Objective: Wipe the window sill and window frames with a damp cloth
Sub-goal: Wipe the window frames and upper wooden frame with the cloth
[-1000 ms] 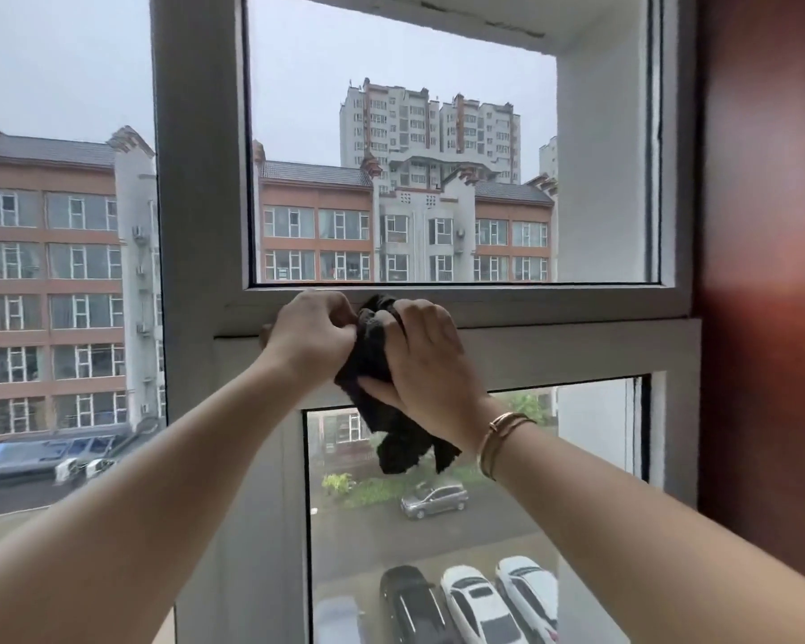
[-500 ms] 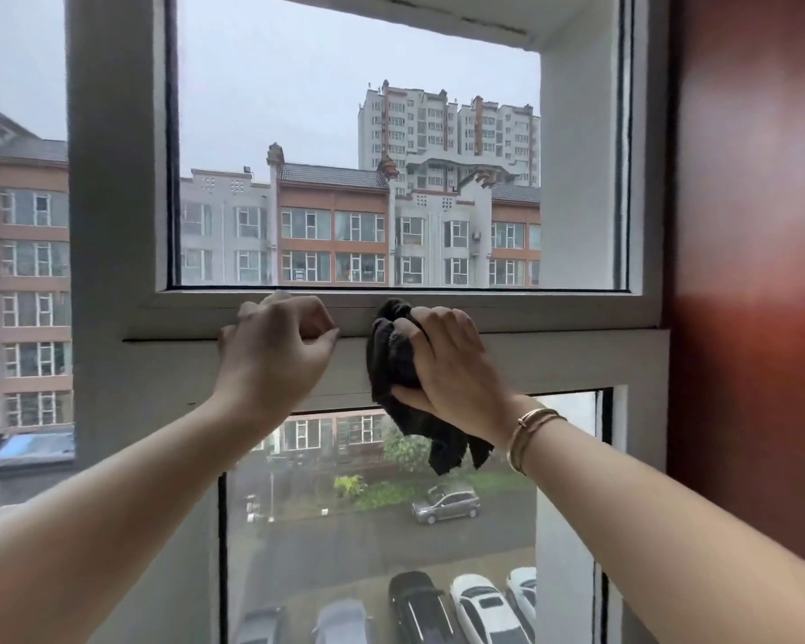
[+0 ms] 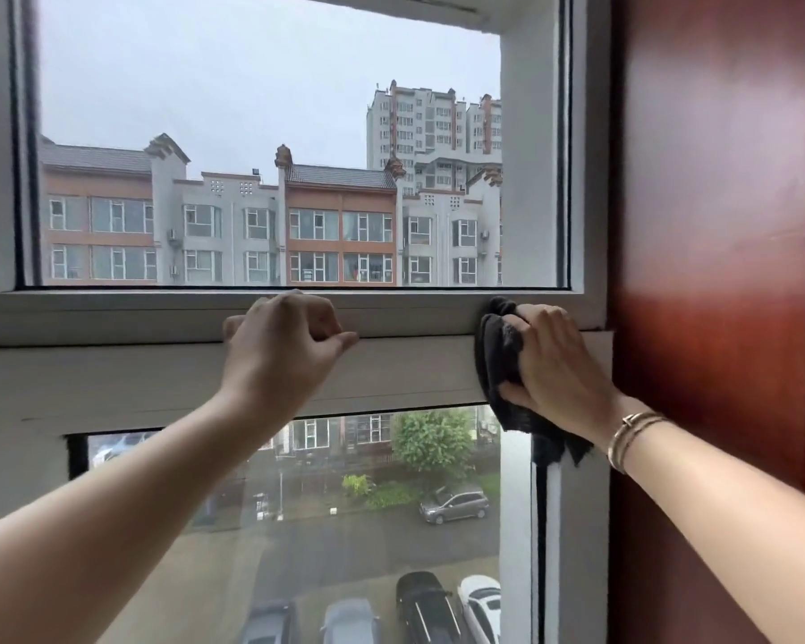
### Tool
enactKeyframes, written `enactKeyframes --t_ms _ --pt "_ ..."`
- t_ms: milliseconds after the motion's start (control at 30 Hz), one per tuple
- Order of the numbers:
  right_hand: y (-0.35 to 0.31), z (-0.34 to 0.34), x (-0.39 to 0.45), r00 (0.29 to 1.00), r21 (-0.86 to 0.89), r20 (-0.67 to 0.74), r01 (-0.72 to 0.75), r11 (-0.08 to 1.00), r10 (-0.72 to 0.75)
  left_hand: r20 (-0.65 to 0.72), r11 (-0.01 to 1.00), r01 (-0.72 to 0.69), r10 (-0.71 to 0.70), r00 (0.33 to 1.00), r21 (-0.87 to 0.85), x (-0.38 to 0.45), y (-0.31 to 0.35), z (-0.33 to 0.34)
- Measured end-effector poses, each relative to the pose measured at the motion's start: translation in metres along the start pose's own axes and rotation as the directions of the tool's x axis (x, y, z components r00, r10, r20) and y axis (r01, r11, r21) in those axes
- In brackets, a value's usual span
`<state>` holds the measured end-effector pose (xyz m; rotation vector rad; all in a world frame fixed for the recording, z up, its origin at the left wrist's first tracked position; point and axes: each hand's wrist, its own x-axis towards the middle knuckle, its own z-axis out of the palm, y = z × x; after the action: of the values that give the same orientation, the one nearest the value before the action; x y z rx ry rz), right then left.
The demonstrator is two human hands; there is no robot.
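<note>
The right hand (image 3: 558,364) is clamped on a dark cloth (image 3: 500,364), pressing it against the white frame (image 3: 419,364) at the right end of the horizontal bar, at about 3 o'clock from the left hand (image 3: 284,350). The cloth's loose tail hangs toward 6 o'clock over the lower pane's corner. The left hand, fingers curled together, holds nothing and rests on the bar's ledge. A bracelet (image 3: 633,434) circles the right wrist, beside a red-brown panel (image 3: 716,225).
</note>
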<state>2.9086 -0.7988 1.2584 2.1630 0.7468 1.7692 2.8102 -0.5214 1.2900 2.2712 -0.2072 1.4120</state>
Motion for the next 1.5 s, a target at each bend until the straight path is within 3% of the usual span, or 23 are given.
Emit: enactKeyframes --t_ms 167,300,433,533,700,967,1100,1267,1367,1500 --pt "-0.054 -0.001 0.035 0.990 0.074 -0.131 0.069 0.995 -0.059 0.035 0.999 -0.029 0.030 0.999 -0.020 0.002 0.031 0.017" --pt "-0.042 -0.005 0.023 0.997 0.045 -0.070 0.020 0.999 -0.017 0.062 0.999 -0.042 0.043 0.997 -0.025 0.009 0.049 0.032" --pt "0.001 -0.005 -0.015 0.979 -0.075 0.061 -0.192 0.979 0.197 0.117 0.996 -0.039 0.048 0.992 -0.078 0.009 0.059 0.040" --pt "0.020 -0.006 -0.030 0.902 -0.120 0.155 -0.387 0.914 0.402 0.108 0.994 -0.039 0.050 0.993 -0.101 0.008 0.069 0.049" --pt "0.015 -0.008 -0.032 0.833 -0.191 0.143 -0.506 0.841 0.534 0.182 0.997 -0.008 0.023 0.983 -0.079 0.018 0.072 0.055" --pt "0.014 -0.016 -0.025 0.814 -0.308 0.028 -0.546 0.779 0.581 0.284 0.999 0.045 -0.042 0.958 -0.006 0.030 0.073 0.052" --pt "0.027 -0.024 -0.001 0.776 -0.392 0.131 -0.530 0.751 0.617 0.340 0.998 0.057 -0.065 0.938 0.031 0.035 0.074 0.048" --pt "0.051 -0.025 0.031 0.819 -0.403 0.078 -0.495 0.769 0.568 0.358 0.998 0.030 -0.049 0.932 0.057 0.038 0.073 0.049" --pt "0.049 -0.025 0.028 0.845 -0.379 0.023 -0.487 0.787 0.534 0.338 0.999 0.030 -0.043 0.940 0.043 0.040 0.070 0.050" --pt "0.038 -0.037 0.017 0.768 -0.212 0.176 -0.581 0.786 0.615 0.321 1.000 0.019 -0.019 0.947 0.004 0.038 0.068 0.050"
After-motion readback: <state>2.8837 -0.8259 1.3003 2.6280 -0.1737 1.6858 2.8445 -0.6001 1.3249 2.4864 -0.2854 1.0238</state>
